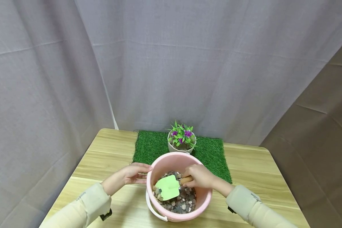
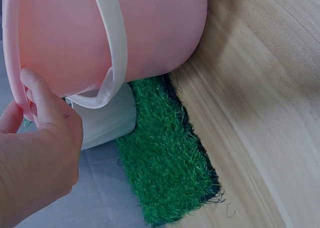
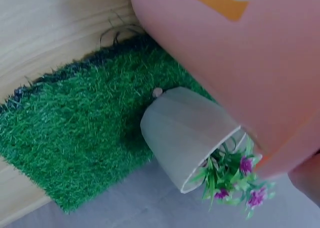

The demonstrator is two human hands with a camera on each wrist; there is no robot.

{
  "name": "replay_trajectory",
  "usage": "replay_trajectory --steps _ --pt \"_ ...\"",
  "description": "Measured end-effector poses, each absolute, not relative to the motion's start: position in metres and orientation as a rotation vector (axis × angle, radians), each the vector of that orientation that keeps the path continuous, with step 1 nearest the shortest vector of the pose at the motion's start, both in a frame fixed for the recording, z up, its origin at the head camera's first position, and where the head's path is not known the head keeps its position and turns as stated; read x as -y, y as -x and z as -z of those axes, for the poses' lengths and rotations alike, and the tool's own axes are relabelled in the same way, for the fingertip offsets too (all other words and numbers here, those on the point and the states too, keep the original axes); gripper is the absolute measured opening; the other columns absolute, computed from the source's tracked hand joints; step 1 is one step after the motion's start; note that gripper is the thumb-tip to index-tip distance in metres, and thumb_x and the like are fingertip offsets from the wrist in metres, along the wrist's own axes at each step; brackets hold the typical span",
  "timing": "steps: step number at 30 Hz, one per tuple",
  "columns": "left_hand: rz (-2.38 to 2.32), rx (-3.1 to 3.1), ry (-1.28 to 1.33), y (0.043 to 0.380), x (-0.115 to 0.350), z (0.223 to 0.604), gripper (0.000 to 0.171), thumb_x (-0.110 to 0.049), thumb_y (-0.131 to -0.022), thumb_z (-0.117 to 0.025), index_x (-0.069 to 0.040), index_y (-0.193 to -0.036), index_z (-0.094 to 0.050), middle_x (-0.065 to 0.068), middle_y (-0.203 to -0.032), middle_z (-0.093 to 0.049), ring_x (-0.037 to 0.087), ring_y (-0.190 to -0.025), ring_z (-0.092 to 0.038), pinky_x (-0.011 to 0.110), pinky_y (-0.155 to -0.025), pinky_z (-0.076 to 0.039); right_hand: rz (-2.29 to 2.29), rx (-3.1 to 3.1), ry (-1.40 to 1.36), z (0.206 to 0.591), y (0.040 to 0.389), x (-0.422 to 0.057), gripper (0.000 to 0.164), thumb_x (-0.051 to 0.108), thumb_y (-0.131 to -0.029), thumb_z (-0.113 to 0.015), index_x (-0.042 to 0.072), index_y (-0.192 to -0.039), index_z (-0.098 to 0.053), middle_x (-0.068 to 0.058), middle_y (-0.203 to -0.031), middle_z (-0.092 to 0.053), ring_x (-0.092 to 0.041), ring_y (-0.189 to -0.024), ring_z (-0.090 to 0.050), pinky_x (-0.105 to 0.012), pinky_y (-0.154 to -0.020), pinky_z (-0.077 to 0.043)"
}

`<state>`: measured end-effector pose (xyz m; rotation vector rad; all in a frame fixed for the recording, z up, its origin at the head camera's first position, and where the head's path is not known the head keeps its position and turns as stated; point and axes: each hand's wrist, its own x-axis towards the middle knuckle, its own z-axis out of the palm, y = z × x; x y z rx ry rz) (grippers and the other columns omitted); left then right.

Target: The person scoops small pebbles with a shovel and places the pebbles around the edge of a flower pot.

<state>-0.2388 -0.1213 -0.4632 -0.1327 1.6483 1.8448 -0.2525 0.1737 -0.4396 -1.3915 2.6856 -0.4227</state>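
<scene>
A pink bucket (image 1: 206, 202) stands at the front of the table with many pebbles (image 1: 183, 202) in its bottom. My left hand (image 1: 134, 174) pinches the bucket's left rim between thumb and fingers, and the left wrist view shows this grip close up. Down inside the bucket, my right hand (image 1: 200, 175) grips the wooden handle of a light green trowel (image 1: 168, 187). The trowel's blade points left over the pebbles, with several pebbles along its far-left edge. In the right wrist view the bucket's wall hides most of that hand.
Behind the bucket, a white pot (image 3: 185, 130) with purple flowers (image 1: 187, 133) stands on a green artificial grass mat (image 1: 212, 153). A white bucket handle (image 2: 117, 38) hangs down the bucket's side. The wooden table (image 1: 253, 177) is bordered by grey curtains (image 1: 171, 69).
</scene>
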Motion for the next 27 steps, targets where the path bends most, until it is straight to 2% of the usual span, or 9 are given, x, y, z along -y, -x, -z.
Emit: replay_trajectory --steps 2,5,13,17,22,27 --pt "-1.844 -1.648 0.131 0.238 0.121 0.463 0.036 -0.015 -0.093 -0.057 0.003 -0.123 -0.054 -0.001 -0.083 -0.065 0.009 -0.077 -0.064 0.024 -0.076 -0.062 0.441 -2.671 1.384 0.437 0.253 -0.177 0.006 0.024 -0.077 -0.074 0.019 -0.079 -0.071 0.013 -0.070 -0.059 0.005 -0.064 -0.047 -0.015 -0.064 -0.051" --pt "-1.843 -1.643 0.127 0.238 0.119 0.462 0.038 -0.014 -0.093 -0.057 0.004 -0.125 -0.052 0.000 -0.082 -0.065 0.009 -0.076 -0.064 0.025 -0.077 -0.061 0.469 -2.670 1.368 0.434 0.254 -0.183 0.015 0.024 -0.077 -0.075 0.016 -0.088 -0.074 0.008 -0.079 -0.066 0.002 -0.070 -0.054 -0.018 -0.068 -0.055" --pt "-1.846 -1.640 0.145 0.238 0.118 0.459 0.040 -0.013 -0.092 -0.057 0.007 -0.127 -0.049 0.001 -0.081 -0.063 0.010 -0.075 -0.064 0.026 -0.078 -0.062 0.543 -2.671 1.352 0.427 0.258 -0.195 0.022 0.023 -0.078 -0.075 0.010 -0.095 -0.074 0.000 -0.089 -0.072 -0.007 -0.079 -0.064 -0.025 -0.077 -0.059" --pt "-1.840 -1.650 0.157 0.238 0.118 0.459 0.039 -0.013 -0.092 -0.058 0.006 -0.125 -0.050 0.001 -0.081 -0.063 0.010 -0.074 -0.062 0.025 -0.077 -0.062 0.572 -2.686 1.352 0.424 0.260 -0.199 0.021 0.021 -0.077 -0.075 0.010 -0.095 -0.074 0.001 -0.088 -0.072 -0.003 -0.076 -0.063 -0.023 -0.075 -0.058" --pt "-1.831 -1.662 0.160 0.239 0.119 0.460 0.039 -0.014 -0.093 -0.057 0.005 -0.126 -0.050 0.000 -0.080 -0.063 0.009 -0.074 -0.062 0.024 -0.075 -0.062 0.654 -2.678 1.322 0.420 0.263 -0.202 0.017 0.018 -0.077 -0.074 0.012 -0.093 -0.075 0.007 -0.079 -0.068 0.005 -0.067 -0.051 -0.019 -0.071 -0.057" --pt "-1.826 -1.674 0.159 0.239 0.120 0.461 0.038 -0.014 -0.093 -0.057 0.005 -0.126 -0.051 0.000 -0.081 -0.063 0.008 -0.074 -0.062 0.023 -0.073 -0.062 0.719 -2.643 1.293 0.416 0.265 -0.205 0.015 0.016 -0.078 -0.073 0.011 -0.092 -0.075 0.009 -0.074 -0.062 0.007 -0.061 -0.043 -0.017 -0.068 -0.056"
